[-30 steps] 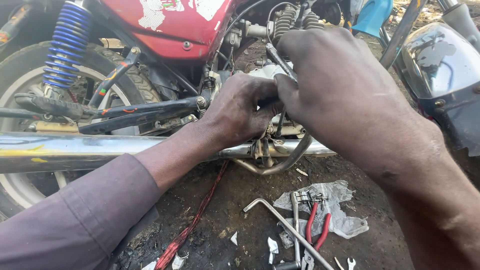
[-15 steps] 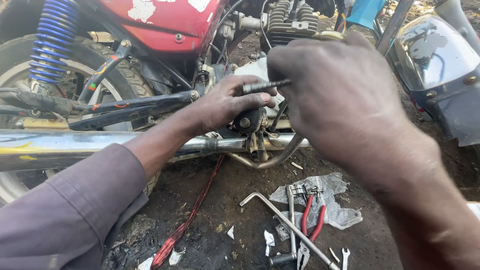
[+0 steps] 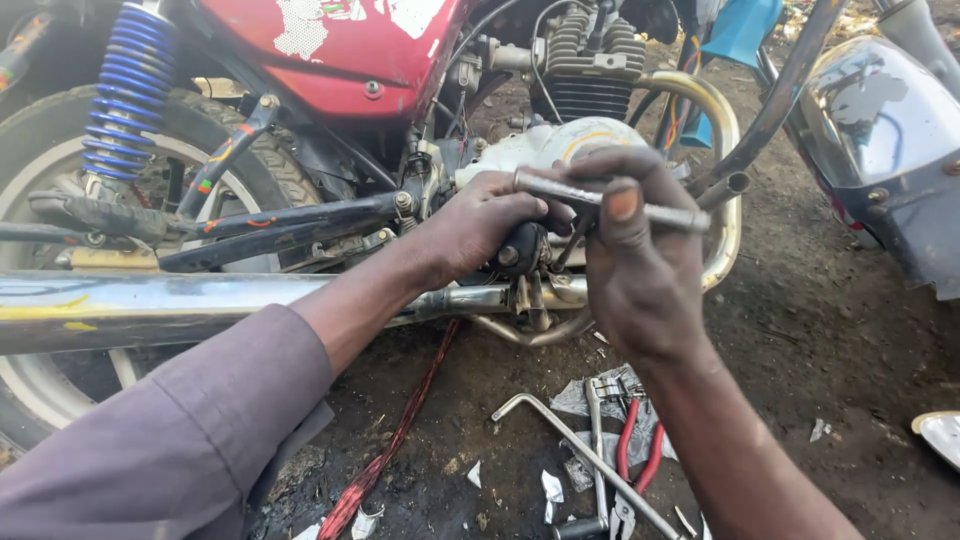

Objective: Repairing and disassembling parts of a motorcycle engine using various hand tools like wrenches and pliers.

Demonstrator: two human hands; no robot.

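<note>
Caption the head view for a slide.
Right hand holds a metal T-handle wrench while left hand grips the red motorcycle's lower engine.

A blue spring stands above the rear tyre. On the dirt lie red pliers, a bent wrench and a red cable.

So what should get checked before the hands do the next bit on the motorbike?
1. Right hand grips the metal rod tool: ok.
2. Left hand steadies the part by the engine: ok.
3. Tool tip seated on its bolt: cannot tell, hidden behind the hands.
4. Spare tools within reach: ok, the bent wrench and red-handled pliers lie on the ground below.
5. Bike steady: cannot tell.
</note>
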